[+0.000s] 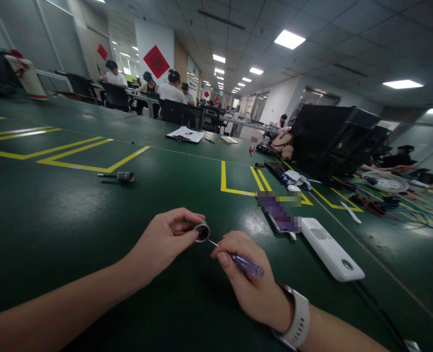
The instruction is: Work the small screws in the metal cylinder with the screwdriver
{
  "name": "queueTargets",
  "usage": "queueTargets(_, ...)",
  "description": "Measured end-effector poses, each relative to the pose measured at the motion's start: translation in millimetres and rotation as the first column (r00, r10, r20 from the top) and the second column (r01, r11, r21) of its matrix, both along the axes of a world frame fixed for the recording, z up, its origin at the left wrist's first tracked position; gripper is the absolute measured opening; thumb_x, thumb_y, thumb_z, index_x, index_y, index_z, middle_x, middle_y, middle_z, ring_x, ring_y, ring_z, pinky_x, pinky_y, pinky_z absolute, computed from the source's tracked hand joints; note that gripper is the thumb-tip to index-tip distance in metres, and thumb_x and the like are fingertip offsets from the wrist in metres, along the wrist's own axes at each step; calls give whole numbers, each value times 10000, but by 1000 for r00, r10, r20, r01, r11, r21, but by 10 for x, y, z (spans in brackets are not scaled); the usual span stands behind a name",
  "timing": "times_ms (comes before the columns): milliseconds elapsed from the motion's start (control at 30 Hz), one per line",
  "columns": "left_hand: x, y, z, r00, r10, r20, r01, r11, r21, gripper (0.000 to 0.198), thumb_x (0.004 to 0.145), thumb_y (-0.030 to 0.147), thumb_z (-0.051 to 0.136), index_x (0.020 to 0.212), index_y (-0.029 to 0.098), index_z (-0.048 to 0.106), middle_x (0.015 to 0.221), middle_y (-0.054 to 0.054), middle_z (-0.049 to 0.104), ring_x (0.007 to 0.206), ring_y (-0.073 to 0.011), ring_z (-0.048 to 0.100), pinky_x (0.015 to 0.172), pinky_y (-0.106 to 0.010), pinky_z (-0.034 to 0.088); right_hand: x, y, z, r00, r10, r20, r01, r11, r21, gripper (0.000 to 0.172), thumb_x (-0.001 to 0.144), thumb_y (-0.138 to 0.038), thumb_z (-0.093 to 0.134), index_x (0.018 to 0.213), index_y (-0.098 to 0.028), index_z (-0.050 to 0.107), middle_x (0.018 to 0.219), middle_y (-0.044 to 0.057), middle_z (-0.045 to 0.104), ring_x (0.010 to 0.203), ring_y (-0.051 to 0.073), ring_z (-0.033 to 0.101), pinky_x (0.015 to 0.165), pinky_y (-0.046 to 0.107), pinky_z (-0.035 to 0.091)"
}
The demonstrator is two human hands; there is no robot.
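Observation:
My left hand (165,239) pinches a small round metal socket (202,231) between thumb and fingers, its open end facing me. My right hand (248,278), with a white watch on the wrist, grips a small screwdriver with a clear purple handle (246,264). Its thin shaft points up and left, and the tip sits at the socket's rim. Both hands hover just above the dark green table (73,220).
A second metal socket with a pin (121,176) lies further left on the table. A white power bank (330,252) and a phone (280,215) lie to the right. Beyond are yellow floor-style markings, papers (185,134), a black case (330,142), coloured cables (392,205) and seated people at the far end.

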State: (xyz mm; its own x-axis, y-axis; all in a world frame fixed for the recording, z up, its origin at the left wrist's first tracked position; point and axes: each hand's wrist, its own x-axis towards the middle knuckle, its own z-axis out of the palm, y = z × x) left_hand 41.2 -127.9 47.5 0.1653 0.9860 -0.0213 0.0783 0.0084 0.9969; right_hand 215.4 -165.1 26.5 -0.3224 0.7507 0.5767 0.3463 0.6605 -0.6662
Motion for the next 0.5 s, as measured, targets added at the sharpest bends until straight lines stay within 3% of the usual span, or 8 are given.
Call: queueTargets(500, 15, -9, 54, 999, 49, 23, -49, 999, -23, 212, 588, 221, 698, 794, 178, 671, 849, -46, 725, 822, -223, 660, 752, -330, 536, -10, 19, -33, 998, 54, 33, -56, 995, 84, 174, 835, -136, 481, 956, -200, 588, 852, 53, 652, 838, 175, 595, 808, 348, 455)
